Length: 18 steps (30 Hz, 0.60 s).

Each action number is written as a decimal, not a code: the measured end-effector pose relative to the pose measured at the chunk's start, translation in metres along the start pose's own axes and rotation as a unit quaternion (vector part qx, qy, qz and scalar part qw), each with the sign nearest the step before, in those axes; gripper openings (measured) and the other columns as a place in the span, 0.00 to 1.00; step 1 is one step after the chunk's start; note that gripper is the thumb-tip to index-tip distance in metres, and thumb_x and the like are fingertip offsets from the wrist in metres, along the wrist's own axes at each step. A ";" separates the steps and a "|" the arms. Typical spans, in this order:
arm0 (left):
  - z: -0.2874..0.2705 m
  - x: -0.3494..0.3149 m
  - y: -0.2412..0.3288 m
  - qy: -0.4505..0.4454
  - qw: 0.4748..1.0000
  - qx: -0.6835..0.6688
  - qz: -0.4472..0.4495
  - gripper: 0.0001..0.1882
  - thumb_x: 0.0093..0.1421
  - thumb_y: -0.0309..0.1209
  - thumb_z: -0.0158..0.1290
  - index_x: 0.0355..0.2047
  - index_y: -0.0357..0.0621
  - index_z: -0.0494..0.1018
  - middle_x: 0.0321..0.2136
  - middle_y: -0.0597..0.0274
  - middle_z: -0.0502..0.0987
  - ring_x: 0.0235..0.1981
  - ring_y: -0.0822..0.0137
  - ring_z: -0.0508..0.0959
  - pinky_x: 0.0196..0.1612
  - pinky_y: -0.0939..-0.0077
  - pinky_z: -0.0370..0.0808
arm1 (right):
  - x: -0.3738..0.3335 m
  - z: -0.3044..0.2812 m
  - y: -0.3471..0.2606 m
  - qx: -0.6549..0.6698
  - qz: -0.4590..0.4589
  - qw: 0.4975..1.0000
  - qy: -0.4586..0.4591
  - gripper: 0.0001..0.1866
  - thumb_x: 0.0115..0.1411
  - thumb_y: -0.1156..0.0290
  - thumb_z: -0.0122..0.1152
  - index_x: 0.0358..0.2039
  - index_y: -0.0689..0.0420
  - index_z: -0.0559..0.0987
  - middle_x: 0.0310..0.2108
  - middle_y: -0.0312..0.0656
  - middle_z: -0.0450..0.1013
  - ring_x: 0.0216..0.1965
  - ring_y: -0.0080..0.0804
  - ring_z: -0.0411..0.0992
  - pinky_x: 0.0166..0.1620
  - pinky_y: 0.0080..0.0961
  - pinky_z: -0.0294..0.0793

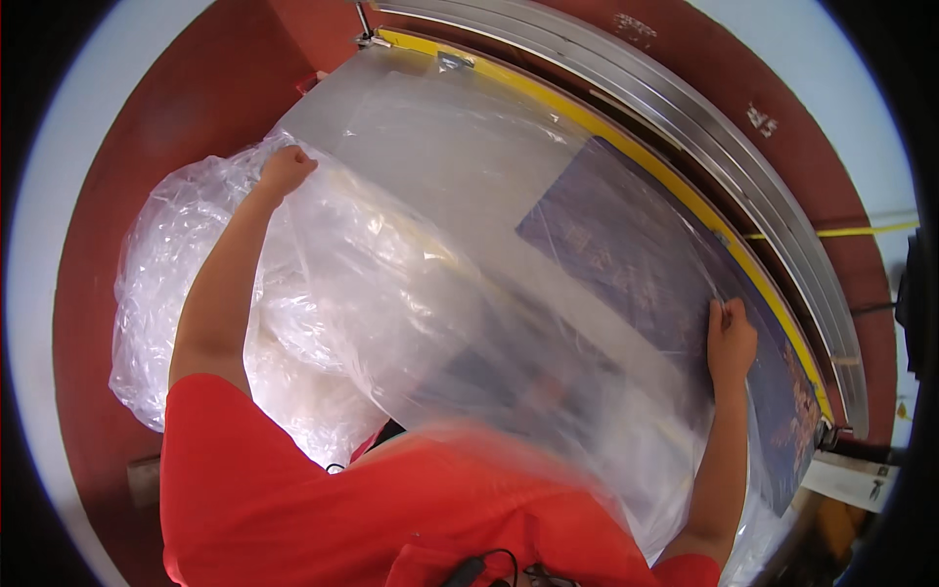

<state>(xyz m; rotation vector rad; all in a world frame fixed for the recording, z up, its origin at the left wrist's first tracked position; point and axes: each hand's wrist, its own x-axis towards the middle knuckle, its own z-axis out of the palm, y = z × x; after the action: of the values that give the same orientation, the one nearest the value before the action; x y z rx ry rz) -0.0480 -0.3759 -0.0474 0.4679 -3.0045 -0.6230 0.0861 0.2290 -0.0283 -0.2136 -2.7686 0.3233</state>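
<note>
A wide sheet of clear plastic film (421, 245) stretches between my two hands, over a grey work surface (440, 112). With closed fingers my left hand (287, 171) pinches the film at the upper left. My right hand (732, 342) grips the film's other side at the right, fingers closed. Beneath the film lies a dark blue patterned sheet (626, 245), partly blurred by the plastic; I cannot tell if it is fabric or paper. Bunched film (186, 264) billows in a large heap left of my left arm.
A yellow strip (587, 115) edges the far side of the surface. Behind it runs a curved-looking metal rail (685, 98) along a red and white wall (831, 68). A white labelled piece (851, 479) and cluttered items sit at the lower right.
</note>
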 end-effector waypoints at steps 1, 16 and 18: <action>0.004 0.002 0.003 0.090 0.987 0.099 0.091 0.14 0.44 0.36 0.51 0.29 0.41 0.68 0.28 0.58 0.68 0.30 0.64 0.67 0.34 0.71 0.64 | 0.004 0.000 -0.002 0.007 -0.003 1.000 -0.004 0.11 0.50 0.64 0.51 0.19 0.57 0.65 0.13 0.45 0.65 0.17 0.45 0.66 0.20 0.34 0.61; 0.043 -0.012 0.094 0.047 0.951 0.189 0.241 0.29 0.53 0.51 0.35 0.51 0.48 0.53 0.50 0.51 0.55 0.54 0.57 0.51 0.52 0.52 0.46 | 0.007 0.014 -0.002 0.019 -0.041 0.999 0.028 0.08 0.49 0.68 0.53 0.20 0.54 0.65 0.11 0.38 0.63 0.13 0.36 0.64 0.18 0.28 0.60; 0.041 0.010 0.090 0.130 0.935 0.120 0.307 0.25 0.54 0.47 0.36 0.47 0.46 0.58 0.47 0.53 0.60 0.51 0.58 0.57 0.51 0.54 0.48 | 0.010 0.015 -0.004 0.021 -0.053 0.998 0.021 0.07 0.48 0.69 0.53 0.20 0.55 0.65 0.11 0.38 0.63 0.13 0.35 0.64 0.18 0.27 0.60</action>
<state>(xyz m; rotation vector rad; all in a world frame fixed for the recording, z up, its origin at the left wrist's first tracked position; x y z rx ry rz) -0.0875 -0.2844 -0.0501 -0.3614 -2.7391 -0.1294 0.0709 0.2237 -0.0381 -0.0628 -2.7154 0.3458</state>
